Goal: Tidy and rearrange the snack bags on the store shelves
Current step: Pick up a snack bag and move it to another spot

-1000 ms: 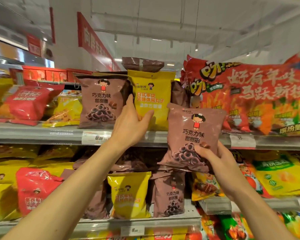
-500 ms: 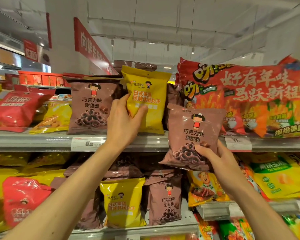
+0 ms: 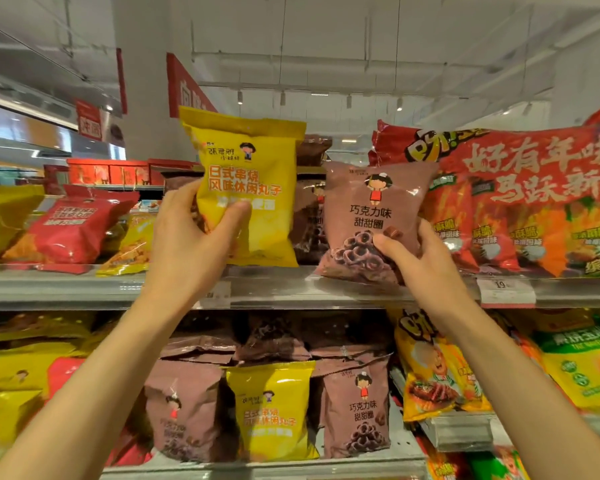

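Gripping a yellow snack bag (image 3: 248,188) with my left hand (image 3: 191,244), thumb across its front, I hold it upright above the upper shelf (image 3: 84,289). Just right of it, my right hand (image 3: 420,261) grips a brown chocolate-ring bag (image 3: 371,216) by its lower corner, its bottom edge at the shelf. Beside that stands a big red multipack (image 3: 520,199).

Yellow bag (image 3: 253,188), 11 o'clock: orange and white lettering, small cartoon figure. Brown bag (image 3: 374,216), 1 o'clock: dark ring-snack print, figure in red dress. Big red-orange pack (image 3: 534,195), 3 o'clock: white characters, flame pattern. Red bag (image 3: 73,226), 9 o'clock. Shelf edge (image 3: 66,285) grey.
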Demonstrator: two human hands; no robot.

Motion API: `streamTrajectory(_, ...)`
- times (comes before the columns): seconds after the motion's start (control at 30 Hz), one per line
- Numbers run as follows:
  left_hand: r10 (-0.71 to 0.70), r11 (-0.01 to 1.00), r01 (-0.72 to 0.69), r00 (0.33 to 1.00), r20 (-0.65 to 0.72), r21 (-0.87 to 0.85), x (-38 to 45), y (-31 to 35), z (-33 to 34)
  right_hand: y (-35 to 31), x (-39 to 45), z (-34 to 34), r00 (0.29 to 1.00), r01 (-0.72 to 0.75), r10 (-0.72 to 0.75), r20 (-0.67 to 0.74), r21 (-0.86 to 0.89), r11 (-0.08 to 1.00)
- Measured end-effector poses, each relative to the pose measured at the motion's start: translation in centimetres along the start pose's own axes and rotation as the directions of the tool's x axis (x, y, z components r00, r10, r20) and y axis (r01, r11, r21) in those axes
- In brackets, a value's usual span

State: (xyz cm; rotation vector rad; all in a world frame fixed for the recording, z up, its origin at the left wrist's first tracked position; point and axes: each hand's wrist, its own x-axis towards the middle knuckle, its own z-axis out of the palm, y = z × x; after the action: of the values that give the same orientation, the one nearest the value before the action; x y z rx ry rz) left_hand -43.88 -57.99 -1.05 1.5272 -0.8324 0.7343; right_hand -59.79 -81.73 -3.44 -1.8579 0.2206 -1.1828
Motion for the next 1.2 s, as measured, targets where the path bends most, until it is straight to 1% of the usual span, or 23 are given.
streamTrajectory(0.1, 0.011, 1.0, -0.011, 1.0, 0.0, -0.004, -0.1, -0.2, -1.6, -0.9, 2.1, 1.9, 0.998, 0.062, -0.061, 0.021, -0.06, 0.996)
streamTrajectory(0.2, 0.009, 1.0, -0.009, 1.0, 0.018, -0.009, -0.4, -0.4, -2.2, -1.1, 3.4, 3.9, 0.995, 0.084, -0.076, 0.068, -0.125, 0.989)
streamTrajectory(0.3, -0.012, 1.0, 0.012, 1.0, 0.019, 0.006, -0.6, -1.2, -2.1, -0.8, 3.4, 5.3, 0.993, 0.102, -0.09, 0.077, -0.173, 0.98)
streamTrajectory(0.4, -0.045, 0.999, 0.045, 0.998, 0.038, 0.013, -0.6, -2.3, -1.7, -0.8, 2.9, 5.6, 0.992, 0.112, -0.095, 0.081, -0.241, 0.964)
streamTrajectory(0.5, -0.065, 0.997, 0.064, 0.997, 0.036, 0.036, -0.6, -3.0, -1.5, -0.6, 2.8, 5.6, 0.988, 0.126, -0.091, 0.122, -0.322, 0.938)
streamTrajectory(0.57, -0.082, 0.997, 0.082, 0.996, 0.045, 0.012, -0.7, -3.3, -1.5, -0.5, 2.8, 5.8, 0.986, 0.13, -0.083, 0.142, -0.37, 0.92)
streamTrajectory(0.67, -0.107, 0.994, 0.109, 0.993, 0.055, -0.022, -1.0, -3.3, -1.5, -0.6, 2.6, 6.0, 0.985, 0.153, -0.103, 0.135, -0.441, 0.884)
streamTrajectory(0.73, -0.109, 0.993, 0.112, 0.992, 0.066, -0.038, -1.4, -3.1, -1.4, -0.7, 2.5, 5.9, 0.987, 0.133, -0.075, 0.14, -0.462, 0.877)
streamTrajectory(0.87, -0.133, 0.988, 0.137, 0.989, 0.066, -0.064, -2.2, -2.8, -1.3, -0.8, 1.9, 5.2, 0.985, 0.095, -0.022, 0.169, -0.438, 0.894)
streamTrajectory(0.93, -0.155, 0.983, 0.161, 0.986, 0.062, -0.088, -2.6, -2.7, -1.3, -0.4, 1.6, 4.8, 0.987, 0.074, -0.015, 0.159, -0.376, 0.924)
streamTrajectory(1.03, -0.173, 0.976, 0.179, 0.983, 0.06, -0.12, -3.4, -2.6, -1.2, 0.1, 1.1, 4.2, 0.997, 0.023, -0.005, 0.079, -0.235, 0.972)
streamTrajectory(1.13, -0.18, 0.972, 0.184, 0.983, 0.035, -0.148, -4.8, -2.3, -1.2, 0.0, -0.3, 3.4, 0.998, 0.049, -0.053, -0.039, -0.112, 0.992)
streamTrajectory(1.2, -0.198, 0.97, 0.198, 0.98, 0.014, -0.139, -5.9, -2.0, -1.3, 0.2, -1.8, 2.9, 0.996, 0.041, -0.042, -0.08, -0.011, 0.999)
